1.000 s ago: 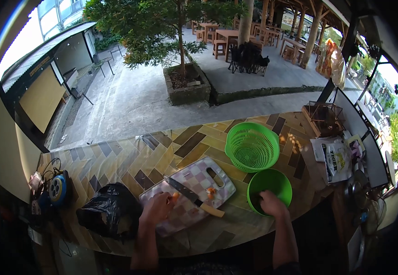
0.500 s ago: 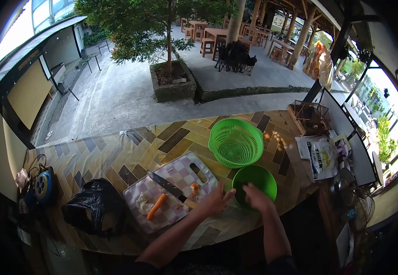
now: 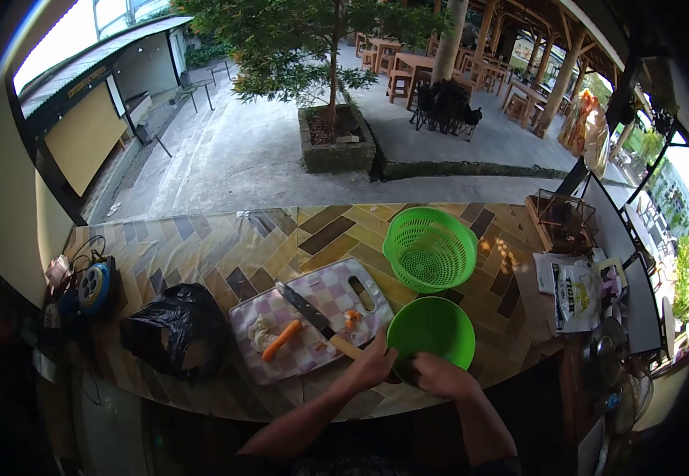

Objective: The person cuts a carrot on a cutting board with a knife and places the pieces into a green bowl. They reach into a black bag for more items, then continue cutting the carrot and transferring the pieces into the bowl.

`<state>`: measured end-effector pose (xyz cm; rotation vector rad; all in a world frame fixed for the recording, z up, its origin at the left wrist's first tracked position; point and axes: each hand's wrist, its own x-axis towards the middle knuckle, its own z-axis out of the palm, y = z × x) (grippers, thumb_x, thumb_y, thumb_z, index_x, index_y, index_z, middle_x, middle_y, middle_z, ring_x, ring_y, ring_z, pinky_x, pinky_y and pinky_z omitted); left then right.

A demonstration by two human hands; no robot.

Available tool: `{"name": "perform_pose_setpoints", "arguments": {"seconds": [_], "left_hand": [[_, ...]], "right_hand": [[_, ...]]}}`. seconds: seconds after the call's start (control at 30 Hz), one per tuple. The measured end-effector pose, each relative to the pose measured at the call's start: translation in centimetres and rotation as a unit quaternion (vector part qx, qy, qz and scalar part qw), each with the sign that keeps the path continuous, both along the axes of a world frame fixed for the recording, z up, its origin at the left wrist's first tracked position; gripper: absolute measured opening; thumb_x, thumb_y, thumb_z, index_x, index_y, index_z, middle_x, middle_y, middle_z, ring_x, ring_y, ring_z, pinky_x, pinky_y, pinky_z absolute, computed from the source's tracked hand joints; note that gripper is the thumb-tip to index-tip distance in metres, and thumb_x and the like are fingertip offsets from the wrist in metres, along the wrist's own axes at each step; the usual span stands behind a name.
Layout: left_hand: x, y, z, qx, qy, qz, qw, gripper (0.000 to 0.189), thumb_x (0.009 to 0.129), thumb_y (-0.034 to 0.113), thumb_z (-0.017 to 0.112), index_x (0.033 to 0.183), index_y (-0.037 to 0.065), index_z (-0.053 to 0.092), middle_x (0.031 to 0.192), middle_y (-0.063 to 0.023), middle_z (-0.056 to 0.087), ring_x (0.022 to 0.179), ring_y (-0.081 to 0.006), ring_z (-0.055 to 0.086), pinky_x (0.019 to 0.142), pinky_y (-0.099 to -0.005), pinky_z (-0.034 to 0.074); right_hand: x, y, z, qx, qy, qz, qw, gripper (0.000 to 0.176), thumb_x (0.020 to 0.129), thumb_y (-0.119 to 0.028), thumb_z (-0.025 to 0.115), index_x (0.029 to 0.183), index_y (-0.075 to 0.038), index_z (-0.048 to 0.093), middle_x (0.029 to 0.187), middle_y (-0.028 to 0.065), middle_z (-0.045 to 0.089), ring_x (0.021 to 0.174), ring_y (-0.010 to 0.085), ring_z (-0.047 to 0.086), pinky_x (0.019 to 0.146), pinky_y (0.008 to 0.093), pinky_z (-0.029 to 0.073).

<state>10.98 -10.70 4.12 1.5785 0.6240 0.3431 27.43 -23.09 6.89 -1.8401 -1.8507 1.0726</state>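
A solid green bowl (image 3: 440, 321) stands at the table's near side, to the right of the cutting board. My left hand (image 3: 375, 363) is closed at the bowl's left rim, close to the end of the knife handle. My right hand (image 3: 441, 375) is closed over its near rim, fingertips partly hidden. The knife (image 3: 310, 311) lies across the pink-and-white checked cutting board (image 3: 257, 317), its wooden handle toward my left hand. A peeled carrot (image 3: 282, 341), pale scraps (image 3: 262, 333) and orange bits (image 3: 352, 319) are on the board.
Behind the bowl stands a green colander (image 3: 429, 250). A black plastic bag (image 3: 176, 329) and a blue cord reel (image 3: 97, 284) sit at the left. On the right are a white printed packet (image 3: 576, 295) and a wire-framed wooden box (image 3: 560, 222).
The green bowl has shifted left and nearer to me. My right hand has come from inside the bowl to its near rim, and my left hand has closed at its left side.
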Motion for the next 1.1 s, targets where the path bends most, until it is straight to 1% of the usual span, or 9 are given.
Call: {"name": "perform_pose_setpoints", "arguments": {"seconds": [0.17, 0.37, 0.47, 0.67, 0.83, 0.9, 0.97, 1.0, 1.1], "left_hand": [[-5.9, -1.2, 2.7, 0.048, -0.014, 0.085, 0.995, 0.061, 0.101, 0.012, 0.044, 0.155, -0.003, 0.020, 0.144, -0.0303, 0.046, 0.140, -0.0367, 0.045, 0.116, -0.0405, 0.036], [-15.2, -2.1, 3.9, 0.017, -0.036, 0.166, 0.985, 0.060, 0.104, 0.012, 0.044, 0.157, -0.001, 0.019, 0.148, -0.0221, 0.043, 0.142, -0.0278, 0.040, 0.118, -0.0362, 0.031], [-19.6, -2.7, 4.3, -0.034, -0.044, 0.185, 0.981, 0.061, 0.103, 0.011, 0.044, 0.157, -0.001, 0.019, 0.146, -0.0195, 0.044, 0.140, -0.0258, 0.041, 0.116, -0.0356, 0.032], [-27.1, -1.9, 4.4, -0.078, -0.034, 0.161, 0.983, 0.060, 0.103, 0.012, 0.046, 0.157, 0.000, 0.022, 0.144, -0.0171, 0.045, 0.138, -0.0226, 0.042, 0.115, -0.0348, 0.033], [-33.9, -1.7, 5.3, -0.086, -0.038, 0.120, 0.988, 0.060, 0.104, 0.014, 0.045, 0.156, -0.002, 0.022, 0.148, -0.0203, 0.044, 0.141, -0.0251, 0.041, 0.117, -0.0368, 0.034], [-36.0, -2.5, 4.9, -0.114, -0.057, 0.123, 0.984, 0.059, 0.105, 0.014, 0.045, 0.157, -0.002, 0.022, 0.150, -0.0192, 0.043, 0.141, -0.0244, 0.041, 0.118, -0.0367, 0.033], [-37.6, -2.7, 3.7, -0.144, -0.043, 0.128, 0.980, 0.062, 0.106, 0.014, 0.046, 0.160, 0.000, 0.019, 0.153, -0.0164, 0.041, 0.144, -0.0221, 0.037, 0.119, -0.0354, 0.031], [-38.3, -2.7, 2.9, -0.159, -0.036, 0.132, 0.978, 0.064, 0.106, 0.014, 0.047, 0.161, 0.002, 0.018, 0.154, -0.0151, 0.040, 0.145, -0.0209, 0.035, 0.119, -0.0347, 0.029], [-40.0, -2.5, 4.1, -0.200, -0.060, 0.159, 0.965, 0.063, 0.106, 0.012, 0.047, 0.162, 0.003, 0.019, 0.157, -0.0140, 0.037, 0.147, -0.0209, 0.032, 0.121, -0.0342, 0.026]], "right_hand": [[-6.2, 2.5, 2.0, 0.128, 0.047, 0.009, 0.991, 0.014, 0.086, 0.000, 0.057, 0.095, 0.004, 0.067, 0.097, 0.0275, 0.064, 0.094, 0.0461, 0.062, 0.083, 0.0512, 0.049], [-13.0, 5.6, 2.6, 0.143, 0.054, 0.140, 0.978, 0.016, 0.087, -0.007, 0.068, 0.099, 0.004, 0.070, 0.094, 0.0235, 0.068, 0.091, 0.0395, 0.067, 0.081, 0.0466, 0.052], [-15.3, 8.1, 4.7, -0.074, 0.104, 0.164, 0.978, 0.023, 0.089, -0.010, 0.072, 0.108, 0.003, 0.074, 0.100, 0.0184, 0.075, 0.090, 0.0263, 0.073, 0.080, 0.0369, 0.056], [-16.9, 12.1, 10.8, -0.133, 0.351, 0.055, 0.925, 0.022, 0.094, -0.007, 0.073, 0.113, 0.004, 0.075, 0.101, 0.0101, 0.078, 0.092, 0.0147, 0.073, 0.085, 0.0269, 0.057], [-28.8, 21.1, 15.9, -0.047, 0.236, 0.219, 0.946, 0.025, 0.094, -0.015, 0.075, 0.113, 0.002, 0.076, 0.099, 0.0090, 0.078, 0.091, 0.0135, 0.073, 0.084, 0.0288, 0.057], [-35.6, 25.5, 13.2, -0.026, 0.176, 0.243, 0.954, 0.021, 0.093, -0.015, 0.073, 0.106, 0.002, 0.077, 0.096, 0.0115, 0.078, 0.088, 0.0185, 0.075, 0.081, 0.0323, 0.058], [-41.3, 29.6, 7.3, 0.199, 0.091, 0.297, 0.929, 0.024, 0.083, -0.015, 0.075, 0.098, 0.004, 0.075, 0.087, 0.0232, 0.074, 0.081, 0.0335, 0.074, 0.076, 0.0386, 0.058], [-43.6, 30.6, 7.2, 0.219, -0.077, 0.350, 0.907, 0.018, 0.081, -0.011, 0.073, 0.091, 0.004, 0.074, 0.089, 0.0255, 0.072, 0.087, 0.0405, 0.072, 0.077, 0.0429, 0.058], [-46.8, 33.5, 4.7, 0.166, -0.193, 0.336, 0.907, 0.020, 0.079, -0.014, 0.074, 0.092, 0.002, 0.073, 0.096, 0.0229, 0.073, 0.094, 0.0403, 0.072, 0.082, 0.0464, 0.058]]}}
